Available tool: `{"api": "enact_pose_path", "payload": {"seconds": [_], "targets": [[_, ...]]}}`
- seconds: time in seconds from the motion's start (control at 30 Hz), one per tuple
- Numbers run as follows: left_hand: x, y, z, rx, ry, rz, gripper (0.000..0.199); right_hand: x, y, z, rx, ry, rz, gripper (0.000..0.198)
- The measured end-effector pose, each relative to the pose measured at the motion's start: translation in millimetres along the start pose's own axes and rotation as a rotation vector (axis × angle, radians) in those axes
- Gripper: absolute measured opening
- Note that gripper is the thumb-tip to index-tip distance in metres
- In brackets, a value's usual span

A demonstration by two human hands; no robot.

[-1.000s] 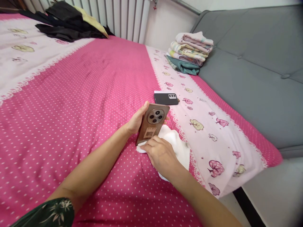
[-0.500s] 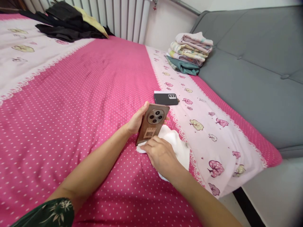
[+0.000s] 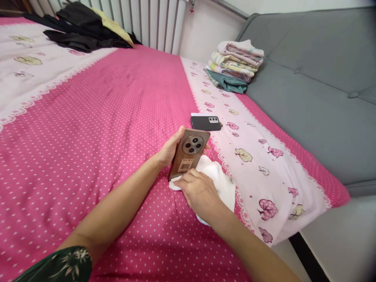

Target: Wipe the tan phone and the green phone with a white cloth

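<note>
A bronze-coloured smartphone (image 3: 181,153) with a round camera block and a label on its back is tilted upright above the bed. My left hand (image 3: 172,148) is closed around it, thumb along the left edge and fingertips showing past the right edge. A white cloth (image 3: 217,176) lies bunched beneath and beside the phone. My right hand (image 3: 199,192) pinches part of this cloth against the phone's lower edge. The right fingertips are partly hidden by the cloth. Just beyond the held phone, a dark phone (image 3: 202,123) rests flat, its camera side up.
A pink dotted bedspread (image 3: 132,102) covers the bed. Folded fabrics (image 3: 235,66) are stacked against the grey padded headboard (image 3: 308,78). Dark clothes (image 3: 85,27) and a yellow piece lie at the far left, before a white radiator (image 3: 147,23).
</note>
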State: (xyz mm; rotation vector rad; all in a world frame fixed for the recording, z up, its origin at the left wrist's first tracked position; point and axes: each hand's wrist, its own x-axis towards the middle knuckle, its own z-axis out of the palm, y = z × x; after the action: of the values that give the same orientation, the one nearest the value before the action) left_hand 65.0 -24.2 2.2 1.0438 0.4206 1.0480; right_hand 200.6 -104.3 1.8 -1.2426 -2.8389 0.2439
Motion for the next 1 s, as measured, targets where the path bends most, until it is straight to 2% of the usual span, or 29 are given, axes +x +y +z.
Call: {"api": "enact_pose_path", "payload": {"seconds": [0.37, 1.0], "targets": [[-0.2, 0.9, -0.6, -0.023, -0.017, 0.017, 0.082, 1.1, -0.2, -1.1, -0.005, -0.005, 0.003, 0.022], [0.0, 1.3, -0.5, -0.009, -0.008, 0.011, 0.086, 0.0, -0.6, -1.4, -0.019, 0.010, 0.003, 0.022]]}}
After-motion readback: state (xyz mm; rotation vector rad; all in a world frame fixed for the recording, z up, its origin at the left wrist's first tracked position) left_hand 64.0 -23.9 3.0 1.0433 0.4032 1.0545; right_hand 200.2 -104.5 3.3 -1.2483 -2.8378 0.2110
